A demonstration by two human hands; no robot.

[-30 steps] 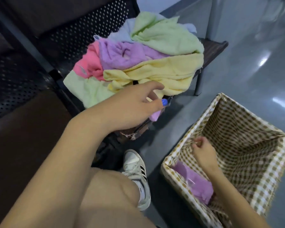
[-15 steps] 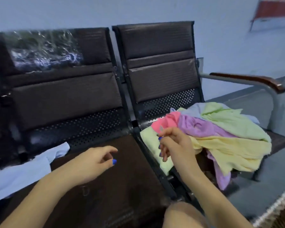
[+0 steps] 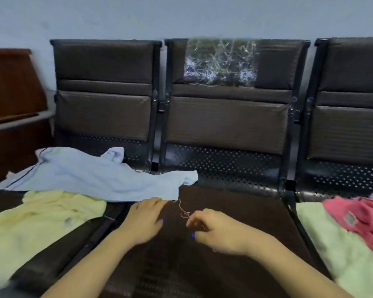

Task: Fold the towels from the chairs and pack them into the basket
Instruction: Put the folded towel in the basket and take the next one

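- A row of dark chairs (image 3: 224, 117) is seen along the wall, and towels are spread over the seats.
- A blue towel (image 3: 95, 175) is lying open and rumpled on the left seat, with one corner reaching over onto the middle seat.
- A yellow towel (image 3: 41, 220) is lying in front of it, near the bottom left.
- A green towel (image 3: 336, 248) is seen on the right seat, with a pink towel (image 3: 362, 218) on top of it.
- The basket is not seen here, so where it stands cannot be told.
- The left hand (image 3: 145, 220) is held flat and loose, with its fingertips at the edge of the blue towel. Nothing is gripped by it.
- The right hand (image 3: 215, 231) is held over the bare middle seat. Its fingers are curled, and a thin loose thread (image 3: 184, 211) seems to be pinched in them, but this is blurry.
- The thread runs up to the corner of the blue towel.
- The blue towel is likely the next one to be folded.
- It should be pulled fully onto the bare middle seat and smoothed flat first.
- The corners should be matched up before each fold is pressed down.
- The thread should be let go or tucked in, so the towel is not tugged crooked.
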